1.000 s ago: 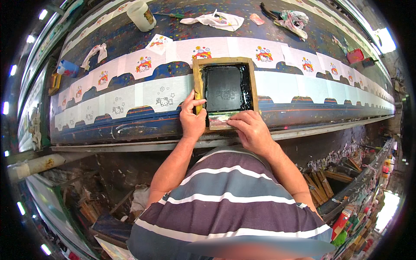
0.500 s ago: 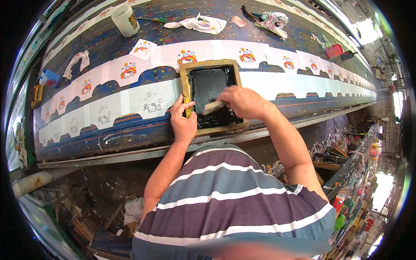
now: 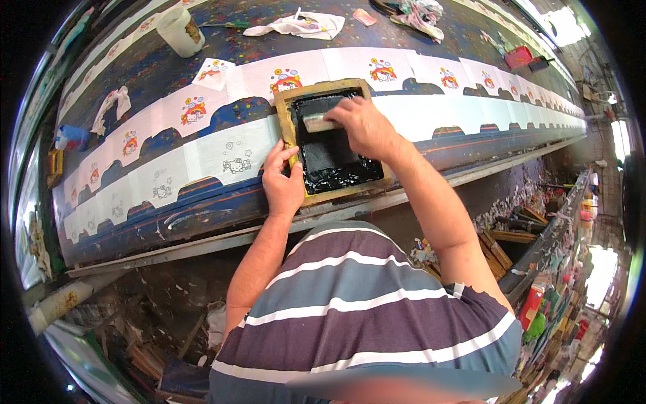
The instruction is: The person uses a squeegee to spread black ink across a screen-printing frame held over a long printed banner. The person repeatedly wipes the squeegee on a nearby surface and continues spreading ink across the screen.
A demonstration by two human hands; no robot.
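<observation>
On the dark blue, paint-specked table (image 3: 229, 48), at the far left, a small blue cup (image 3: 70, 138) stands near a stained white rag (image 3: 111, 111). Next comes a tall off-white plastic tub (image 3: 180, 34); nearer the person lies a white paper sheet with black outline drawings (image 3: 235, 158), one of a long overlapping row.

The left hand (image 3: 282, 183) is partly closed, its fingers and thumb at the left rail of a rectangular yellowish-brown wooden frame (image 3: 323, 87). The frame sits across the row of sheets—its dark mesh screen (image 3: 324, 151) bordered by glossy black ink (image 3: 340, 178). A pale, narrow, straight-edged squeegee (image 3: 319, 124) lies across the upper part of the screen. The right hand (image 3: 369, 131) is curled shut around the squeegee's right end.

Farther right runs a line of blank pale sheets (image 3: 431, 121)—beyond them, a red open box (image 3: 518, 58) rests near the table's far right.
</observation>
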